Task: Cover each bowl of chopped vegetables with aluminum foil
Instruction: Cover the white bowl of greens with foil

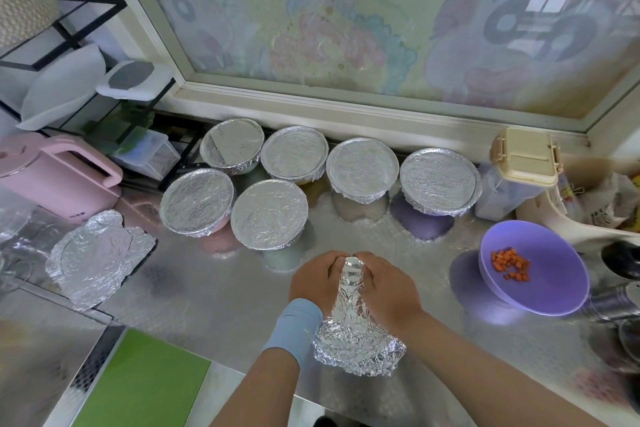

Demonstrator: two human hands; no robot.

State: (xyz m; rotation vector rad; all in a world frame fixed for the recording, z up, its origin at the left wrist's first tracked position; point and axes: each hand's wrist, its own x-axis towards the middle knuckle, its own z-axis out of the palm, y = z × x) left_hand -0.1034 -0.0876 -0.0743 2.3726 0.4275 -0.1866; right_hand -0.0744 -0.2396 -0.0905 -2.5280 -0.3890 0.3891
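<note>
In the head view, both hands meet at the lower middle of the frame over a shiny metal counter (214,291). The left hand (317,282) and the right hand (388,288) hold a crumpled sheet of foil (356,333) between them. The fingers of each hand are curled and pressed together, pinching the top edge of the sheet, which hangs down and bunches up toward the wrists. A light blue band (298,329) wraps the left wrist.

At the right of the frame a purple bowl (540,284) sits uncovered and tilted, with a small heap of orange carrot cubes (510,263) inside it. It stands well apart from the hands.

Above the hands, across the middle of the frame, six bowls are already wrapped in foil: four in a back row (232,142) (294,152) (362,165) (440,180) under the window ledge, and two in front (197,201) (268,213). At the left, a loose, wrinkled piece of foil (100,253) lies flat on the counter.

A pink jug (59,173) stands at the far left, and a green board (145,381) shows at the lower left.
</note>
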